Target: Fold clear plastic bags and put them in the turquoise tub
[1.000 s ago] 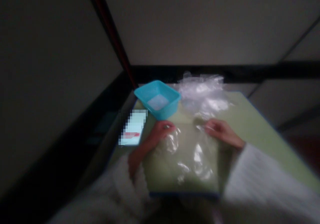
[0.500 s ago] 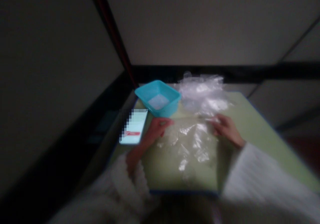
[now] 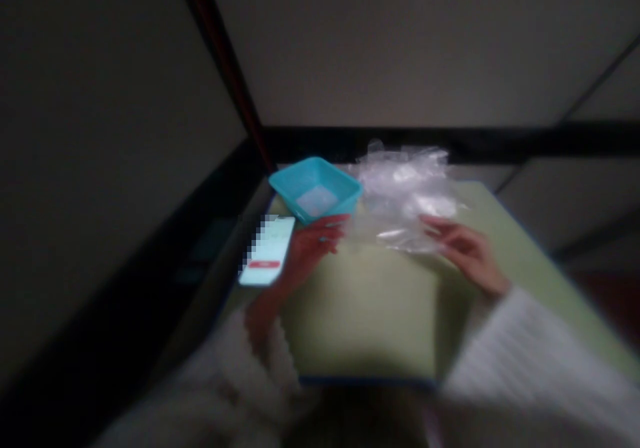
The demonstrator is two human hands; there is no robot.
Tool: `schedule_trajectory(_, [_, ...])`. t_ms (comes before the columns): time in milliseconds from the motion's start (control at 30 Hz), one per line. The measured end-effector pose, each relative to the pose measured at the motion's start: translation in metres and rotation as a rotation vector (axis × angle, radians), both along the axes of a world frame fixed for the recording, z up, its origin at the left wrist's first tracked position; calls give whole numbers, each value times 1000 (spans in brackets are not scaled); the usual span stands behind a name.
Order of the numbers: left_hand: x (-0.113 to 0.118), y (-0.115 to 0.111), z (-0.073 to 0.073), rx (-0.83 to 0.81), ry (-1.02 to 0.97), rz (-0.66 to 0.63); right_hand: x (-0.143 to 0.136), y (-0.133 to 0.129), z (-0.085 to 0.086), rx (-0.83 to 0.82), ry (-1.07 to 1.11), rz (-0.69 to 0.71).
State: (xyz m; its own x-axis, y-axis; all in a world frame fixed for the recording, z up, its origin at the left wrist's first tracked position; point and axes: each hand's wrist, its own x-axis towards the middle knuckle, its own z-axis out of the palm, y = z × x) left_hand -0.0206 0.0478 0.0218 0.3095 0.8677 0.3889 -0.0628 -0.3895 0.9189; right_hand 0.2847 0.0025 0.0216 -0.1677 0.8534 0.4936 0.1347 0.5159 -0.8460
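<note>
A clear plastic bag (image 3: 400, 238) stretches between my two hands above the table. My left hand (image 3: 315, 245) grips its left end, fingers pointing right, just in front of a turquoise plastic basket (image 3: 345, 201). On the other side, my right hand (image 3: 463, 248) has the bag's right end between thumb and fingers. The bag is bunched into a narrow band, and motion blur hides its exact folds. Behind it lies a heap of clear plastic bags (image 3: 405, 178).
The green table (image 3: 370, 315) has a blue edge. A lit phone (image 3: 270, 251) lies left of my left hand. Something pale and flat (image 3: 317, 200) rests in the basket. A wall (image 3: 425, 55) rises behind the table.
The bag hung spread toward the near table edge; now its lower part has come up into a narrow band between my hands. My right hand has shifted slightly right.
</note>
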Motion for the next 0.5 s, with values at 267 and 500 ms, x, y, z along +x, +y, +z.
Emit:
schedule_trajectory(267, [-7, 0, 1, 193, 392, -237, 18, -10, 23, -21, -540, 167])
schedule_trajectory(500, [-3, 1, -11, 229, 707, -526, 29, -16, 26, -462, -674, 523])
